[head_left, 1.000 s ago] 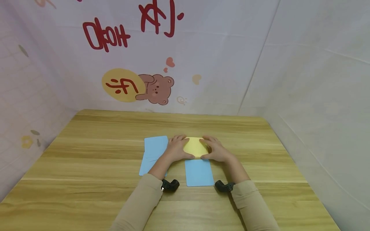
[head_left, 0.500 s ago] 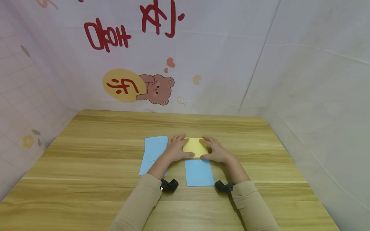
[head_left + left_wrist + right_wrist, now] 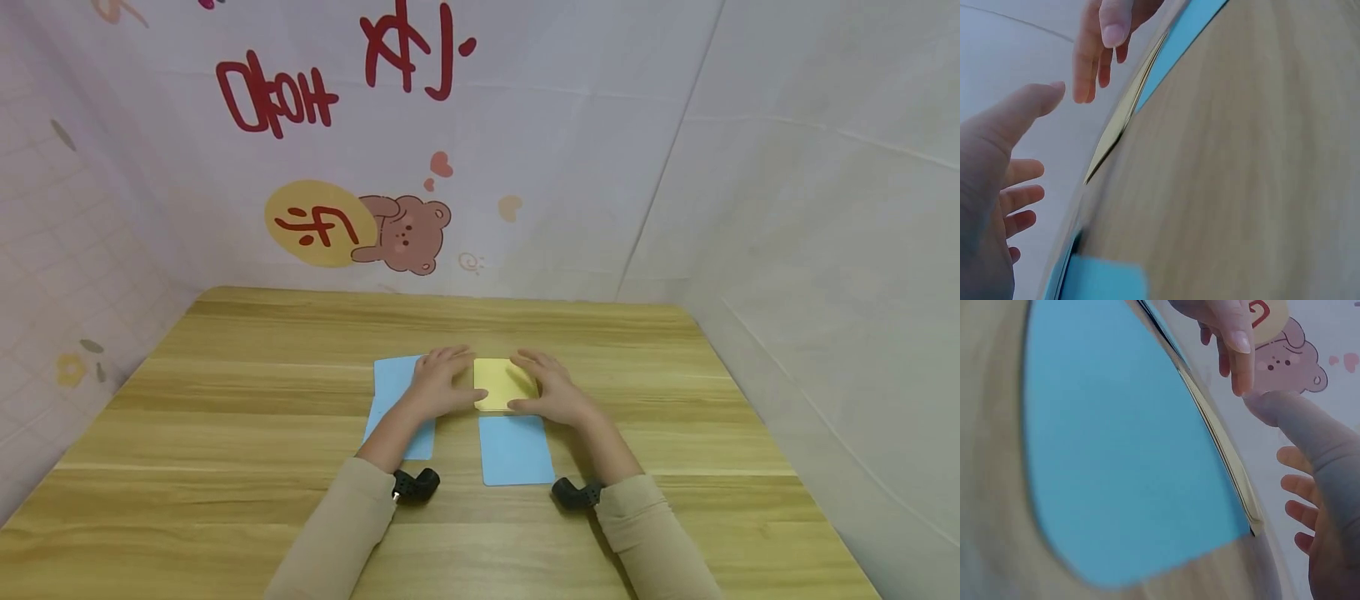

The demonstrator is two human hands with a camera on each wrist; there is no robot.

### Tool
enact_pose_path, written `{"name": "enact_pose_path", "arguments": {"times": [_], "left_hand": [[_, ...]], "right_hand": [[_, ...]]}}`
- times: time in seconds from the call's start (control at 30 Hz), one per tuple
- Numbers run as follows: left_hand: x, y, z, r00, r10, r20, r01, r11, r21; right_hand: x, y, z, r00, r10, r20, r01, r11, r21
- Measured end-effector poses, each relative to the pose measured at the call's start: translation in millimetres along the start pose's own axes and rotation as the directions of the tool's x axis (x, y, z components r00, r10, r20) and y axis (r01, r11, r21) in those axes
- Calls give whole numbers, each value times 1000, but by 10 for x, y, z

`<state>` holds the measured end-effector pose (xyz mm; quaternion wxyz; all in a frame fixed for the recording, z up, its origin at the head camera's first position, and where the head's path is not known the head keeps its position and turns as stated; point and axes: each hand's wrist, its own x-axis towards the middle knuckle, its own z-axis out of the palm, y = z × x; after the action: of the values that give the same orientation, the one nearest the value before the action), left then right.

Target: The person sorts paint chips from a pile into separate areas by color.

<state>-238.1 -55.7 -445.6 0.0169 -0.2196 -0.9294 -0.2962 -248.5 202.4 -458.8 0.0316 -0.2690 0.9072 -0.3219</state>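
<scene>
Near the middle of the frame in the head view, a yellow paper square (image 3: 504, 383) is lying flat on the wooden tabletop (image 3: 675, 400), flanked by both hands. On its left edge the left hand (image 3: 438, 385) is resting with fingers (image 3: 450, 357) stretched out and relaxed, gripping nothing; the thumb is touching the lower left corner of the square. On its right edge the right hand (image 3: 547, 387) is lying the same way, fingers straight and spread, thumb pressing at the lower right corner. Just below the yellow square, a blue card (image 3: 516, 450) is lying on the tabletop, its upper edge touching or nearly touching the square. Left of centre, partly under the left hand and forearm, more blue paper (image 3: 393, 392) is spreading out, seemingly two overlapping sheets. In the left wrist view the yellow square (image 3: 1124, 112) is appearing as a thin sliver with blue (image 3: 1179, 47) beside it, the left hand (image 3: 988, 206) sitting at the lower left with fingers extended. In the right wrist view the blue card (image 3: 1116, 444) is filling the centre, the yellow edge (image 3: 1222, 447) running along its right side.
</scene>
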Motion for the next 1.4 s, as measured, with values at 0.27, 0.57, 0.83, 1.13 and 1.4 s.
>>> {"name": "enact_pose_path", "arguments": {"times": [0.27,0.57,0.83,1.13,1.4], "left_hand": [[-160,-194,-176,998,-50,-39,48,998,-38],[-349,-415,-346,992,-97,-78,92,994,-63],[-509,-622,-418,986,-142,-86,135,987,-82],[-587,-758,-450,983,-169,-73,163,984,-77],[-618,-868,-501,983,-171,-59,168,984,-53]], "right_hand": [[85,-202,116,998,-57,-16,57,998,21],[234,-473,257,995,-99,-2,99,995,18],[394,-603,399,994,-96,50,96,995,4],[598,-703,534,991,-56,125,61,997,-35],[761,-823,626,986,-18,163,26,998,-49]]}}
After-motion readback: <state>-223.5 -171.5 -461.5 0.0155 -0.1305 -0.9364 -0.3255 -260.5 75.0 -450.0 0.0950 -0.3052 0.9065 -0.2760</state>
